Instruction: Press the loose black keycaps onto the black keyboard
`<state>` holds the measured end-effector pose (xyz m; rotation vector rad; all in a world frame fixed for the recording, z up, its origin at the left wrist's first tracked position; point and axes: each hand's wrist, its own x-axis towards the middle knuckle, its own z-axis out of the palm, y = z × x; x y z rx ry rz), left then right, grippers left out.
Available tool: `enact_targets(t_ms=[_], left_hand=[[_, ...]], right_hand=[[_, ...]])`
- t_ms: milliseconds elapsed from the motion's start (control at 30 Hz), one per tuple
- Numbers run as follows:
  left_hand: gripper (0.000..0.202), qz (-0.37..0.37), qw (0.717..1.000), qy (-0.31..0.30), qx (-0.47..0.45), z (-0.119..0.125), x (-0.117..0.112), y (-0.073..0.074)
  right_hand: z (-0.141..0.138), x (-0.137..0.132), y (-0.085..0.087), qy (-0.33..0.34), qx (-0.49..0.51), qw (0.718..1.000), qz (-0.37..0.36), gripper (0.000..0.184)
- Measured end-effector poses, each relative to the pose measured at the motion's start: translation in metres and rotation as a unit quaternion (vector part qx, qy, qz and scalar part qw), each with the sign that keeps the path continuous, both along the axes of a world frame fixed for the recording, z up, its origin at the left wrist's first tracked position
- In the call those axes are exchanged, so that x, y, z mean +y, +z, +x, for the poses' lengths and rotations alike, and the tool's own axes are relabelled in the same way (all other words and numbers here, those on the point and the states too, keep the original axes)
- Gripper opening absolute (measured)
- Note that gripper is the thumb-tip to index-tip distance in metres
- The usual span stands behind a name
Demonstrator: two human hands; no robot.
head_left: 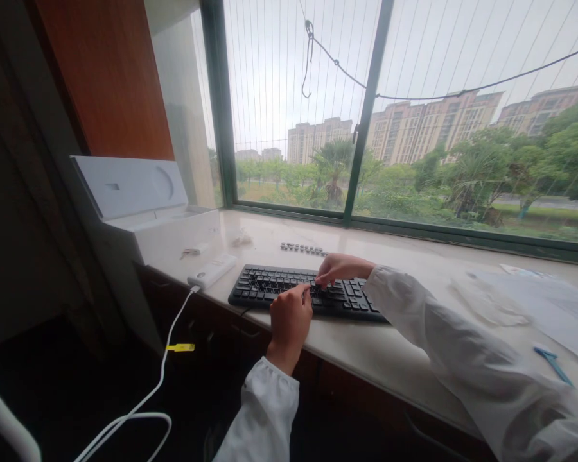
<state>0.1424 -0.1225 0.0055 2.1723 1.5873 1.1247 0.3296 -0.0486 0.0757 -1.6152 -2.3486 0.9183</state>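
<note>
A black keyboard (270, 282) lies on the white windowsill counter, and several of its key positions look bare of caps. My left hand (290, 316) rests at its front edge with the fingers curled and the fingertips against the keys. From the right, my right hand (340, 268) reaches over the keyboard, its fingers pinched together down at the keys near my left fingertips. Whatever either hand holds is too small or hidden to make out. Behind the keyboard, loose keycaps (302, 248) sit in two short rows.
An open white box (173, 232) stands at the left. Near it lies a white power bank (212, 272) with a white cable (162, 366) hanging off the counter. Papers (553, 301) and a teal tool (553, 366) lie at the right. A window (289, 96) closes the back.
</note>
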Motion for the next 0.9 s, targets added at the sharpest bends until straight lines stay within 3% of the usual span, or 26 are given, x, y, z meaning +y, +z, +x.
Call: enact_targets(t_ms=[200,467,900], left_hand=[[0.028,-0.008,1.000,0.008,0.004,0.001,-0.001,0.001],[0.028,-0.002,1.000,0.004,0.002,0.000,0.000,-0.001],[0.028,0.006,1.000,0.007,0.004,0.001,0.001,-0.003]], right_hand=[[-0.002,0.001,-0.005,-0.028,-0.064,0.997,0.043,0.050],[-0.001,0.007,-0.013,-0.013,-0.074,0.996,0.056,0.054],[-0.005,0.003,-0.009,-0.026,-0.099,0.993,0.061,0.057]])
